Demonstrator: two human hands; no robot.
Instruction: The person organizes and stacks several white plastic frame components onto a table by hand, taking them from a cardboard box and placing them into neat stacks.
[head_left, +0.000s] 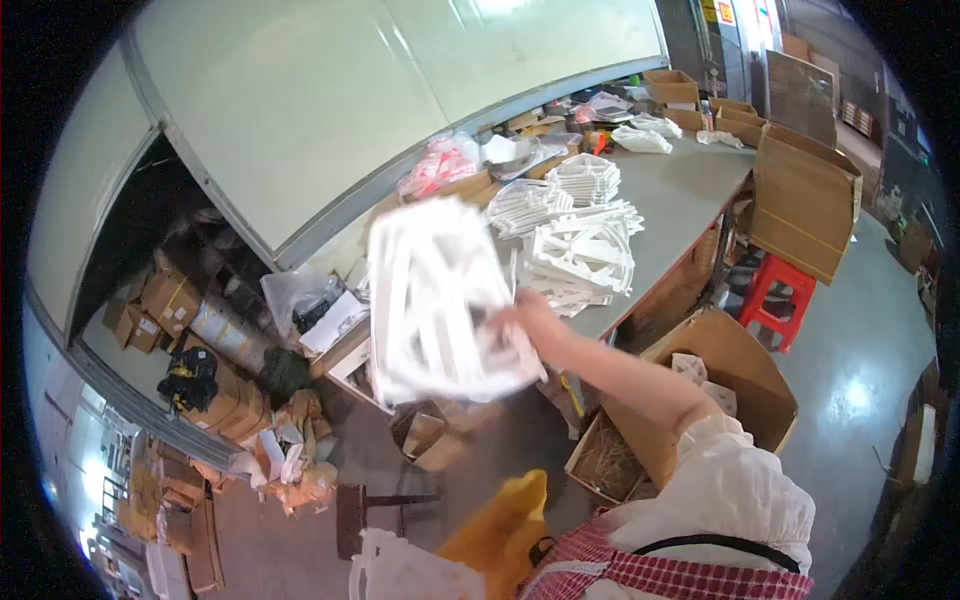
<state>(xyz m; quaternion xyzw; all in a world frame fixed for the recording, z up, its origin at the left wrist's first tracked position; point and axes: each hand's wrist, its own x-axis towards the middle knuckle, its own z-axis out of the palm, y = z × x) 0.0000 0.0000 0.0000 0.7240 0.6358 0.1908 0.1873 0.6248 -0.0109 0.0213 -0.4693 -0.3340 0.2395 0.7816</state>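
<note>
In my right hand (520, 325) is a stack of white plastic frames (425, 260) with cut-out openings, gripped at its right edge and blurred by motion. It is held up in front of the near end of the grey table (685, 200). Just beyond my hand, more white plastic frames (585, 255) lie in several piles on the tabletop. Another white plastic piece (405, 570) shows at the bottom edge, beside a yellow cloth-like thing (505, 525). My left hand does not show, and whether it touches that piece is hidden.
Below the table stands an open cardboard box (740, 360) with white pieces inside. A red stool (778, 300) supports another carton (805, 200). Bags and clutter (440, 165) line the wall side of the table. A dark stool (352, 520) stands on the floor, with cartons (170, 300) at the left.
</note>
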